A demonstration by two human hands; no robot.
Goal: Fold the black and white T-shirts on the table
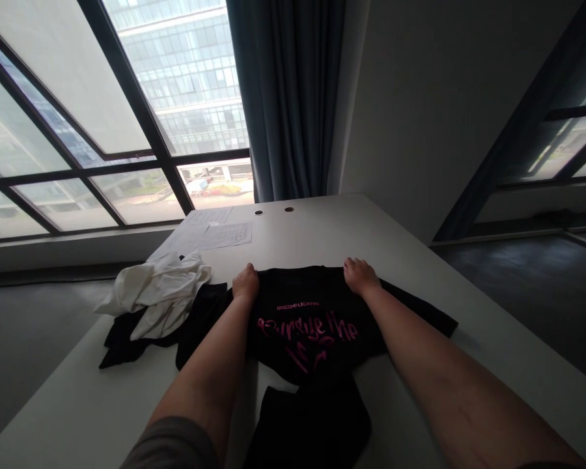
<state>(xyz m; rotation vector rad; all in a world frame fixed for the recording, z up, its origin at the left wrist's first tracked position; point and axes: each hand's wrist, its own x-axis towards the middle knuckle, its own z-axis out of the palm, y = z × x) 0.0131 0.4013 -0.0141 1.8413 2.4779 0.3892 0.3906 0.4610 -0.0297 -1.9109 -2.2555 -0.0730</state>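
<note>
A black shirt (312,290) with pink lettering lies across the white table, its printed side up. My left hand (245,282) is closed on the shirt's far edge, left of the lettering. On the right, my right hand (360,275) grips the same far edge near the shoulder. One sleeve reaches out to the right past my right forearm. The lower part of the shirt is bunched, and more black cloth (310,426) lies between my forearms at the near side.
A heap of white cloth (161,290) rests on black cloth (124,339) at the table's left. Papers (227,234) lie farther back on the white table (322,228), near two round holes. Windows and a dark curtain (288,98) stand behind.
</note>
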